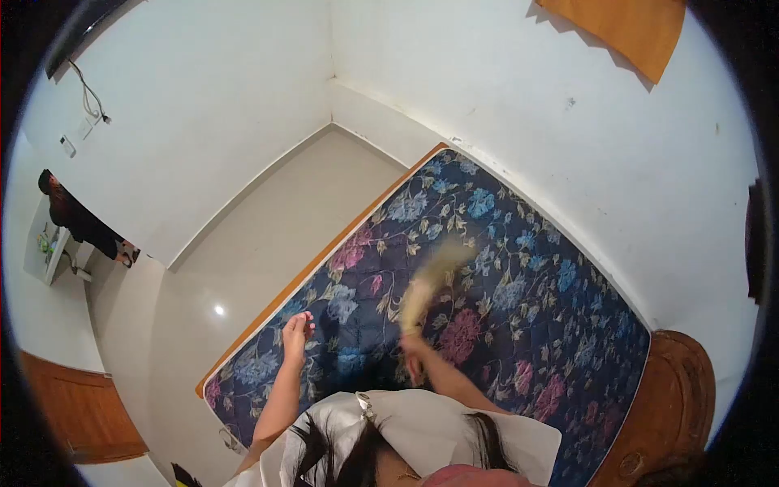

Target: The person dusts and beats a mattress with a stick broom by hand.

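Broom [430, 280] straw, blurred | right hand [414, 351] gripping | quilted floral mattress [519, 300]

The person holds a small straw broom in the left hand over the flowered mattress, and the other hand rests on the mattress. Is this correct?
Not quite. The head view shows the broom in the right hand, not the left. The left hand is the one resting on the flowered mattress.

Quilted floral cloth mattress [487, 268] (matt), glossy floor [243, 268], straw-like broom [426, 284].
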